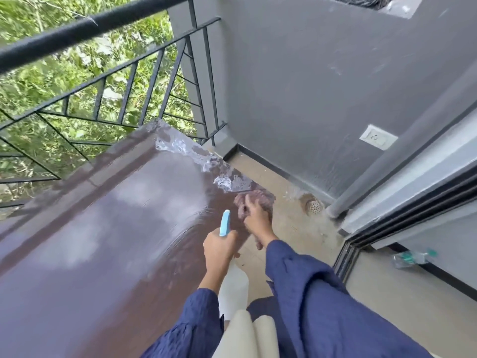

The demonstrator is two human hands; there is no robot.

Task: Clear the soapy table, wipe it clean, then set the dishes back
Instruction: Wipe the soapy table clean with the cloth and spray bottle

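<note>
A long brown table (103, 241) fills the left and middle of the head view, its top wet and shiny. White soap foam (222, 180) lies along its far right edge. My right hand (255, 215) grips a pinkish-brown cloth (254, 200) at the table's right edge, just below the foam. My left hand (219, 248) holds a spray bottle (233, 285) by the neck; its blue nozzle (225, 223) points up and its white body hangs below the table edge. No dishes are in view.
A black metal railing (108, 81) runs behind the table, with greenery beyond. A grey wall (322, 86) with a white socket (378, 137) stands on the right. A floor drain (313, 206) and a grey pipe (402, 156) sit in the corner. A plastic bottle (413, 258) lies by the sliding-door track.
</note>
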